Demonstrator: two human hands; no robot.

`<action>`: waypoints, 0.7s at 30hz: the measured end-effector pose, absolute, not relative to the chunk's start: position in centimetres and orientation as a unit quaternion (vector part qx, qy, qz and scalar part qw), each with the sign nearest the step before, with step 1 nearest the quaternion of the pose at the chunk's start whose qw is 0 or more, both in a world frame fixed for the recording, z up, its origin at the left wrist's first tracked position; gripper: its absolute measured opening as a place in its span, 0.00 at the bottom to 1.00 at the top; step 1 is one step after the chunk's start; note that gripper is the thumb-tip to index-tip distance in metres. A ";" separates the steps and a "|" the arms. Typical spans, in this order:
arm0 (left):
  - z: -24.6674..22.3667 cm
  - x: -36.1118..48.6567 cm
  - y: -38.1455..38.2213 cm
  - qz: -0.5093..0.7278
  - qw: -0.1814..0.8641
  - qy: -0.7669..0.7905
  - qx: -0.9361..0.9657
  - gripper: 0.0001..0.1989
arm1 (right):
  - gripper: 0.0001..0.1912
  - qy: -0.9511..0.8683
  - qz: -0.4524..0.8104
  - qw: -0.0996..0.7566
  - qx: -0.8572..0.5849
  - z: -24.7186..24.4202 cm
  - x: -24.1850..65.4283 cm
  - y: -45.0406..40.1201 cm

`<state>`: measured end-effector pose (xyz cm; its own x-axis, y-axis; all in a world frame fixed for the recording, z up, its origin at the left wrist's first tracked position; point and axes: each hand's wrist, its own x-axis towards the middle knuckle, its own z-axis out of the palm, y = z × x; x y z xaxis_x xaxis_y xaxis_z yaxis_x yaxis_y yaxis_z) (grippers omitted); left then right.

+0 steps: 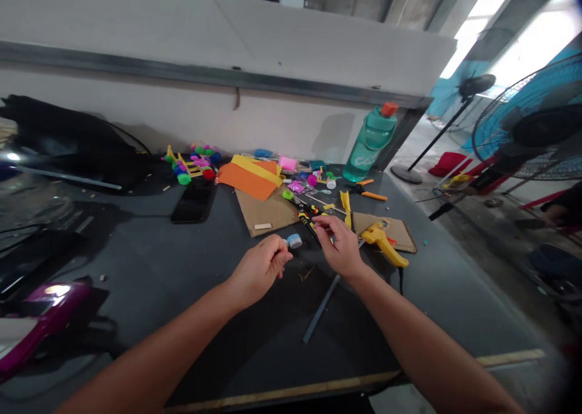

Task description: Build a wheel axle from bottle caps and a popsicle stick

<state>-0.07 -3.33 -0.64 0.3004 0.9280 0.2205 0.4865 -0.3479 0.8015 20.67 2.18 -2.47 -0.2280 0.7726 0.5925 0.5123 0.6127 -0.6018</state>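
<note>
on the dark tabletop, a black smartphone lies at left. the left hand has its fingers curled tight; i cannot tell what they grasp. just beside them, between both hands, is a small pale-blue cap, its long axis seeming to run sideways, slightly tilted; which end is open is unclear. the step in hand appears to be handling this cap, and the next move would call for a light, steady pinch. the right hand has loosely bent fingers, their hold unclear, near a yellow glue gun.
</note>
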 end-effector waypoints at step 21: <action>0.2 -0.1 -3.0 0.449 0.438 0.531 0.571 0.17 | 0.09 -0.817 0.073 0.449 -0.353 -2.0 20.9 2.5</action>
<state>-0.05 -2.96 0.15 0.0347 0.9983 0.0477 0.2130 -0.0540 0.9756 20.86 2.51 -1.98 -0.3474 0.6438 0.6818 0.5119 0.7394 -0.4373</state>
